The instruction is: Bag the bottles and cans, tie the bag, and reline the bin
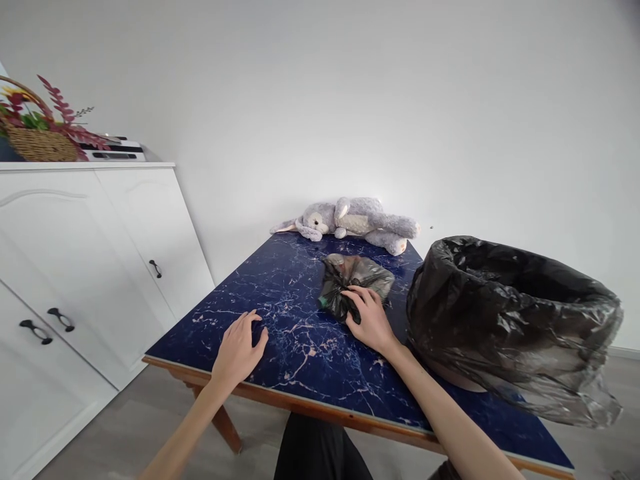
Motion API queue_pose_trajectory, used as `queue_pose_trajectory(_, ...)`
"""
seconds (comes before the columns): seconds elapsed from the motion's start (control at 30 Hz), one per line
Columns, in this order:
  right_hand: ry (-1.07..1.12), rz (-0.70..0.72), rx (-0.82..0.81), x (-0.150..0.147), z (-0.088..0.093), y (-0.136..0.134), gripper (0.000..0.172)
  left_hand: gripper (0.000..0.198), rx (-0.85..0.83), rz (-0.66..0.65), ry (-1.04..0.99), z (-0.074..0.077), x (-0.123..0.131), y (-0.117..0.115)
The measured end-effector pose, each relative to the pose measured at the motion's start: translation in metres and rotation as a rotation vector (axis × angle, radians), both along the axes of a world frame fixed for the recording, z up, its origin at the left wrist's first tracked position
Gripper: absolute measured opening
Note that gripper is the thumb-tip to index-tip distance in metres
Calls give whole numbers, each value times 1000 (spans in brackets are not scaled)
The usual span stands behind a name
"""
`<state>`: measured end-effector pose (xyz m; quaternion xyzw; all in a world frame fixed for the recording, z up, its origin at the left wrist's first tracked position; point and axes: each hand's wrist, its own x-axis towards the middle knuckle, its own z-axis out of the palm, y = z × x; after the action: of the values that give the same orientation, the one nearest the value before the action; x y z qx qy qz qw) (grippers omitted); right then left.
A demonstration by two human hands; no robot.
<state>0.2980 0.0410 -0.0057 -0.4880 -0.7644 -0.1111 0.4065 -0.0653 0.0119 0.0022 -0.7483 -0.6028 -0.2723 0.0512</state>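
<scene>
While right hand [371,320] touches bag [373,275], tabletop [285,300] spreads (leftward).

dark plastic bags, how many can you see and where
2: a crumpled bag under the right hand, and a larger bag over the round container at right. Any inside the container would be hidden.

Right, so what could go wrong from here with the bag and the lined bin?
1. The bag under the right hand might tear if tugged, since its film looks thin.
2. The bin stands close to the right forearm and near the right edge of the table, so a nudge could perhaps knock it off.
</scene>
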Motion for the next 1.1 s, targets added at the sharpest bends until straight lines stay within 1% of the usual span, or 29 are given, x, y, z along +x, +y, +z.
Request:
queue_pose_trajectory(0.1, 28, 47, 5, -3, 6, -5, 48, 40, 2, -5, 2, 1, 0, -1)
queue_pose_trajectory(0.23, 137, -29, 21, -2, 7, -3, 49, 38, 20, -8, -7, 1, 0, -2)
queue_pose_trajectory(0.3, 166, -42, 10, -1, 5, 0, 49, 37, 30, -11, -13, 1, 1, -2)
queue_pose_trajectory(0.5, 129, 95, -49, -1, 3, 1, 51, 40, 27, -15, 13, 1, 2, -3)
queue_pose_trajectory(0.6, 136, 136, -66, -3, 4, -1, 50, 39, 36, -27, 18, 1, 1, -4)
queue_pose_trajectory(0.67, 150, 154, -69, -4, 5, -1, 51, 36, 61, -47, 1, 3, 1, -6)
queue_pose_trajectory(0.73, 169, 171, -67, -6, 6, -2, 51, 30, 103, -83, -22, 8, 7, -9)
queue_pose_trajectory(0.83, 205, 191, -62, -11, 10, -7, 48, 22, 159, -183, -41, 23, 31, -18)
queue_pose_trajectory(0.93, 241, 220, -61, -17, 15, -15, 40, 18, 169, -305, -69, 38, 72, -24)
queue_pose_trajectory(1.0, 281, 220, -50, -18, 18, -19, 34, 18, 185, -351, -99, 46, 101, -21)
queue_pose_trajectory(1.07, 352, 168, -22, -16, 19, -18, 31, 20, 219, -347, -119, 49, 125, -11)
queue_pose_trajectory(1.1, 395, 125, -5, -13, 19, -16, 32, 22, 236, -331, -124, 49, 134, -4)
